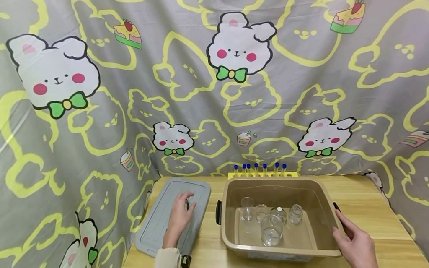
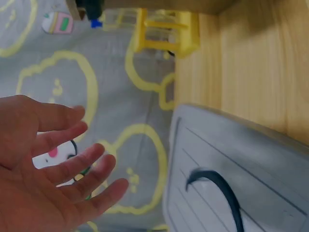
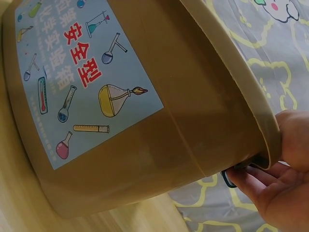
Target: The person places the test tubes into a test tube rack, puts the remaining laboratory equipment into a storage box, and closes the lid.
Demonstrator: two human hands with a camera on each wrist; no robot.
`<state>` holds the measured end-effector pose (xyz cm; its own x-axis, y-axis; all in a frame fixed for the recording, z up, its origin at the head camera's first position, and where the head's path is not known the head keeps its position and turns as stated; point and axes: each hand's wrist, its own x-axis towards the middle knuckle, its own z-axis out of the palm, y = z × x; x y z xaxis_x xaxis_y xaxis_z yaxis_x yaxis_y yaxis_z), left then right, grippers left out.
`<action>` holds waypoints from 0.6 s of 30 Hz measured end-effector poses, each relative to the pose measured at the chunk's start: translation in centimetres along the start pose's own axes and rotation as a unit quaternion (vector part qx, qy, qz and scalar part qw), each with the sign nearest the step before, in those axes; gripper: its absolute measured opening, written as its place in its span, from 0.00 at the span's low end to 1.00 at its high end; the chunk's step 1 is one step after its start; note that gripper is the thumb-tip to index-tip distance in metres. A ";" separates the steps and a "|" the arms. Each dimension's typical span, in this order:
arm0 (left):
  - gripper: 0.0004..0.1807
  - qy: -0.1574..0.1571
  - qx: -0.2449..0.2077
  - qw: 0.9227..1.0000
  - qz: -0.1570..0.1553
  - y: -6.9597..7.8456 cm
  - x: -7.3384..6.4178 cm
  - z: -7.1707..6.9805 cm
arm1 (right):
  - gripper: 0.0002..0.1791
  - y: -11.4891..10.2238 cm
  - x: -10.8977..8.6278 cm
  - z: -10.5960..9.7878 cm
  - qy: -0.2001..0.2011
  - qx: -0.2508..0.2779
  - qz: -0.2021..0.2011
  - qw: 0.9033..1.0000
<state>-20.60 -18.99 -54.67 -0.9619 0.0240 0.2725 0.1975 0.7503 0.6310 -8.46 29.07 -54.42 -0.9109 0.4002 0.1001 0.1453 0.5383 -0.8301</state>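
A brown plastic box [image 1: 321,214] stands uncovered, and my right hand [image 1: 355,240] grips its right end at the black handle, fingers tucked under the rim in the right wrist view. Inside the box are a large glass beaker [image 1: 271,231], a small bottle [image 1: 296,214] and several other pieces of clear glassware. My left hand [image 1: 181,214] has its fingers spread and holds nothing; it overlaps the grey lid [image 1: 157,229] in the head view. From the left wrist, the hand [image 2: 53,174] shows beside the lid [image 2: 231,150], whose dark curved loop [image 2: 219,186] stands up.
Behind the box stands a yellow rack [image 1: 295,173] of several blue-capped test tubes. A black clip [image 1: 186,261] sits at the lid's near corner, and another black handle [image 1: 218,212] at the box's left end. Patterned curtains [image 1: 193,110] surround the wooden table [image 1: 380,226].
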 end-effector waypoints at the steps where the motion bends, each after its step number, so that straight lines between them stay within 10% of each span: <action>1: 0.16 -0.003 0.005 1.000 -0.006 -0.3 -0.1 0.1 | 0.27 0.0 0.0 0.0 0.000 -0.001 0.002 1.000; 18: 0.17 -0.035 0.081 0.993 -0.084 -4.2 -0.4 1.5 | 0.27 0.0 -0.2 0.1 0.006 0.009 -0.009 1.000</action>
<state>-21.33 -21.16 -58.48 -0.9904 -0.0699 0.1189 0.0048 0.8441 0.5361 -8.29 28.93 -54.46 -0.9086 0.3996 0.1213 0.1225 0.5327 -0.8374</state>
